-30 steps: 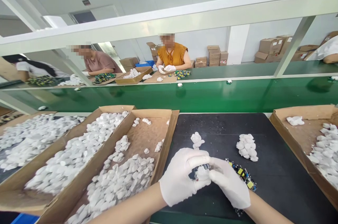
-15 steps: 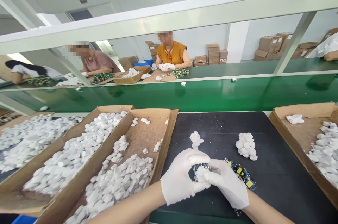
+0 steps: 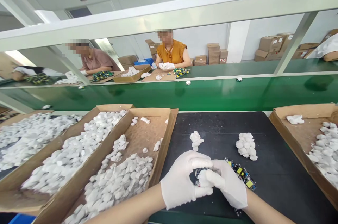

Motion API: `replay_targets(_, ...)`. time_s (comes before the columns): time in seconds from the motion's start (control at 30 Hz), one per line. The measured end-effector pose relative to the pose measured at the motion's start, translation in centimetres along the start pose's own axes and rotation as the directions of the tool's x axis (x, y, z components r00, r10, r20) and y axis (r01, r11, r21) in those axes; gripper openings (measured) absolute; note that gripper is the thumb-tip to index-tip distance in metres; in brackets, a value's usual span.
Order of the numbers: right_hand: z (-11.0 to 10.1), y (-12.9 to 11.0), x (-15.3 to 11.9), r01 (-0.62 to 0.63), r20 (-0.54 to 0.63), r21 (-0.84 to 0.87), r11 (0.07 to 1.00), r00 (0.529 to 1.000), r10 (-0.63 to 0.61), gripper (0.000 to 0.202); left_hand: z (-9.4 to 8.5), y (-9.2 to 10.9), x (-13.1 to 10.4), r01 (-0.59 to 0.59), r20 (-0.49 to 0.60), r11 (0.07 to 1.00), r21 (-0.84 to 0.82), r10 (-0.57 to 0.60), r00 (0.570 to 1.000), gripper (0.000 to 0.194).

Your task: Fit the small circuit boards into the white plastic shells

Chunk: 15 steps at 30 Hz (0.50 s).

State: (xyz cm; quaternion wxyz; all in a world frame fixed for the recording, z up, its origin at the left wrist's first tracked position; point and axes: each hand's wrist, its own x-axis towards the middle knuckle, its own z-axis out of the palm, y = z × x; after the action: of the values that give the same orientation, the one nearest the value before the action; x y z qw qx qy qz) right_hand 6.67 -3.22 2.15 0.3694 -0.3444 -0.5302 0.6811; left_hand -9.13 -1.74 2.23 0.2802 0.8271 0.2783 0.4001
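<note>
My left hand (image 3: 185, 180), in a white glove, grips a small circuit board (image 3: 197, 176) by its edges above the black mat (image 3: 216, 125). A white piece (image 3: 203, 178) lies against the board. My right hand (image 3: 228, 181), also gloved, closes on the same board from the right, its thumb pressing over the white piece. Beside my right hand lies a row of circuit boards (image 3: 241, 173) with yellow and black parts. Two small piles of white pieces, one at left (image 3: 195, 140) and one at right (image 3: 246, 145), rest beyond my hands.
Cardboard trays (image 3: 150, 112) of white pieces stand on the left, another tray (image 3: 285, 136) on the right. Beyond runs a green conveyor (image 3: 158, 95) carrying a few small items. Across it sits a person in orange (image 3: 171, 54), with other people nearby.
My right thumb has shifted over the white piece and covers more of the board. Items on the green conveyor have moved slightly right.
</note>
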Motion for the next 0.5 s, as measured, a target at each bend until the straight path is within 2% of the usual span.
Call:
replay_targets(0.1, -0.4, 0.6, 0.0, 0.002, -0.025, 0.005, 1.000, 1.000, -0.001, 0.046, 0.0, 0.0, -0.2, 0.149, 0.020, 0.980, -0.128, -0.148, 0.989, 0.052)
replay_targets(0.17, -0.4, 1.0, 0.1, 0.001, -0.046, 0.083, 0.997, 0.999, 0.003, 0.050, -0.1, -0.1, -0.3, 0.248, 0.044, 0.949, -0.194, -0.244, 0.969, 0.049)
replay_targets(0.27, -0.2, 1.3, 0.2, -0.005, 0.019, 0.288, 0.958, 1.000, -0.001, 0.055, -0.3, -0.4, -0.2, 0.326, 0.057, 0.913, -0.245, -0.322, 0.945, 0.045)
replay_targets(0.33, -0.1, 1.2, 0.3, -0.004, 0.063, 0.346, 0.938, 0.998, -0.019, 0.050, -0.3, -0.5, 0.0, 0.354, 0.056, 0.884, -0.305, -0.354, 0.933, 0.046)
replay_targets(0.4, -0.1, 1.0, 0.4, -0.003, 0.081, 0.304, 0.953, 0.996, -0.023, 0.044, -0.3, -0.5, 0.1, 0.381, 0.073, 0.849, -0.366, -0.382, 0.921, 0.050)
replay_targets(0.5, -0.1, 0.8, 0.5, -0.016, 0.110, 0.178, 0.984, 0.994, -0.003, 0.047, -0.2, -0.6, 0.2, 0.379, 0.119, 0.845, -0.377, -0.361, 0.925, 0.056)
